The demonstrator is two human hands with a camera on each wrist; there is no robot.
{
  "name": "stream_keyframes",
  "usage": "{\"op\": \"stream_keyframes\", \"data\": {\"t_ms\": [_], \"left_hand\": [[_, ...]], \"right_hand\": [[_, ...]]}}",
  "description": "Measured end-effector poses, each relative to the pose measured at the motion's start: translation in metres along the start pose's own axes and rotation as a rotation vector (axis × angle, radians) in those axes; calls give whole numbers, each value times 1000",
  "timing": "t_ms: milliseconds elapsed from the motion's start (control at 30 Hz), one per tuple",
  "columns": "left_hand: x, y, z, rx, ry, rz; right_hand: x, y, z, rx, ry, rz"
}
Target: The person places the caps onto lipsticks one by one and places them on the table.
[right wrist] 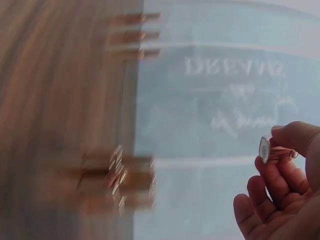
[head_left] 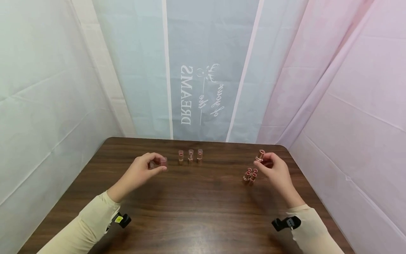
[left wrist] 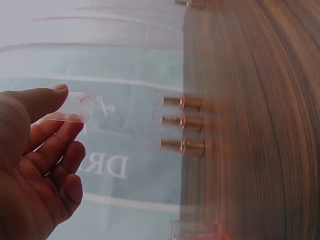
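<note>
My left hand (head_left: 142, 169) pinches a clear, pink-tinted lipstick cap (left wrist: 77, 106) between thumb and fingers, held above the table. On the right, my right hand (head_left: 276, 170) pinches a rose-gold lipstick tube (head_left: 260, 155) without a cap, tilted in the fingers. In the right wrist view, the round, pale end of this lipstick tube faces the camera. Just left of and below that hand, several uncapped rose-gold tubes (head_left: 246, 176) stand in a tight cluster. Between the hands, three tubes (head_left: 190, 156) with clear caps stand in a row.
The dark wood table (head_left: 196, 211) has its far edge close behind the row. A grey-blue curtain (head_left: 209, 42) with white lettering hangs behind it, and pale cloth walls rise at both sides. Another clear cap (left wrist: 195, 230) shows at the bottom of the left wrist view.
</note>
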State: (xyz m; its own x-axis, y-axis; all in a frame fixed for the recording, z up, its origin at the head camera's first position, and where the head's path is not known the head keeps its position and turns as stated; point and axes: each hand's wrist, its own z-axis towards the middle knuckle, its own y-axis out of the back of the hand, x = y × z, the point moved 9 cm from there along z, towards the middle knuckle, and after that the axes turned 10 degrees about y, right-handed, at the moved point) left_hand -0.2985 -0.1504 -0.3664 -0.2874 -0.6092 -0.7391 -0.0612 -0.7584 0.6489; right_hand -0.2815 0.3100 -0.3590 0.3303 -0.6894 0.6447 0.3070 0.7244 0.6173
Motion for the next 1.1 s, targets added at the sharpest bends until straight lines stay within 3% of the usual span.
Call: {"op": "stream_keyframes", "data": {"t_ms": [233, 500, 767, 1100], "left_hand": [[-10, -21, -7, 35, -40, 10], [-22, -27, -9, 12, -39, 20], [-41, -25, -2, 11, -42, -33], [-69, -16, 8, -21, -127, -88]], "right_hand": [[59, -31, 21, 41, 107, 155], [110, -73, 28, 116, 206, 207], [127, -122, 18, 190, 217, 246], [130, -169, 1, 276, 167, 344]]}}
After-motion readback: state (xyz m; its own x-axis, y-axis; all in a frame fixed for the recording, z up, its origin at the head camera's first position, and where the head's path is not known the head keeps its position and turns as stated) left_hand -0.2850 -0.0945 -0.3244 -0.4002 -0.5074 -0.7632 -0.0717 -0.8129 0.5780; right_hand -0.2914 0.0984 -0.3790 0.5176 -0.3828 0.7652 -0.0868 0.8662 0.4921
